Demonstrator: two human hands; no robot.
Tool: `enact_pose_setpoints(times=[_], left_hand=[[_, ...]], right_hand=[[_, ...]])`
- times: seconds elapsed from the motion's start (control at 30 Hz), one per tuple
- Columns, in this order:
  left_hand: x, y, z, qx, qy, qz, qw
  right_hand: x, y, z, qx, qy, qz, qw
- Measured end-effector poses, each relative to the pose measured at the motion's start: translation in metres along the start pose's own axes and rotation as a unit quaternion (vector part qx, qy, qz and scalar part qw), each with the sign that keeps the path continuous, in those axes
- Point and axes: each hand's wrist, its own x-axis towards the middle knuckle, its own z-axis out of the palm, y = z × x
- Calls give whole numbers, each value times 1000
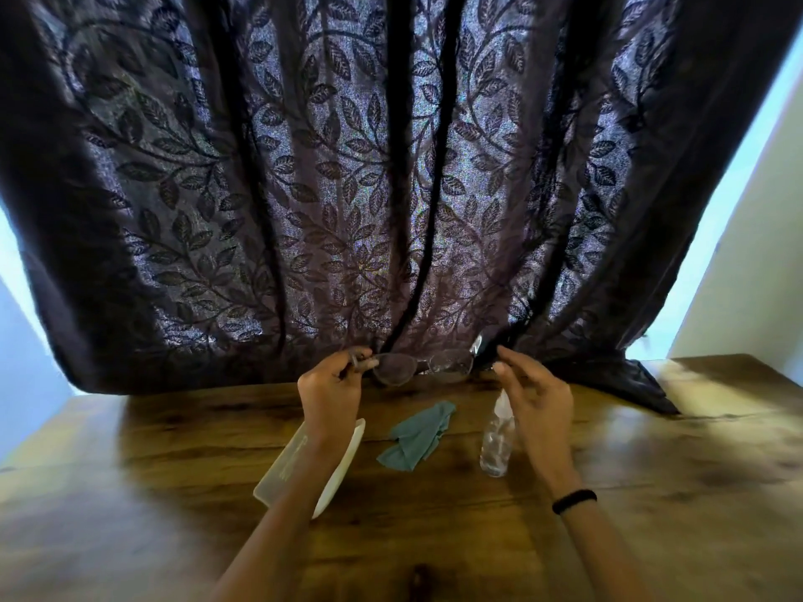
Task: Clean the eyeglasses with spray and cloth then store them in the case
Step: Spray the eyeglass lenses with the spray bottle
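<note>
Thin-framed clear eyeglasses [419, 366] hang in the air above the far edge of the wooden table [630, 493], lenses facing me. My left hand [332, 391] pinches their left temple end. My right hand [536, 399] hovers by the right temple hinge with fingers spread; whether its fingertips touch the frame is unclear. A crumpled teal cloth [417, 436] lies on the table between my arms. A small clear spray bottle [497, 441] stands just left of my right wrist. A translucent white case [343, 462] lies under my left forearm, partly hidden.
A dark purple leaf-patterned curtain [347, 189] hangs behind the table and drapes onto its back edge. Pale walls show at both sides. A black band [574, 500] circles my right wrist.
</note>
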Motion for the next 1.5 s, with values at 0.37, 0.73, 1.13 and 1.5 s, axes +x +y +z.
enact_pose_setpoints(times=[0.37, 0.73, 1.13, 1.5], left_hand=[[-4, 0, 0, -105, -69, -150, 981], [-15, 28, -3, -45, 56, -88, 994], [-3, 63, 1, 109, -98, 272, 951], [8, 74, -2, 272, -274, 223, 895]], right_hand=[[12, -21, 9, 70, -29, -15, 997], [19, -39, 25, -218, 16, -204, 954], [10, -48, 36, -343, -26, -262, 902], [5, -39, 40, -340, -68, -269, 898]])
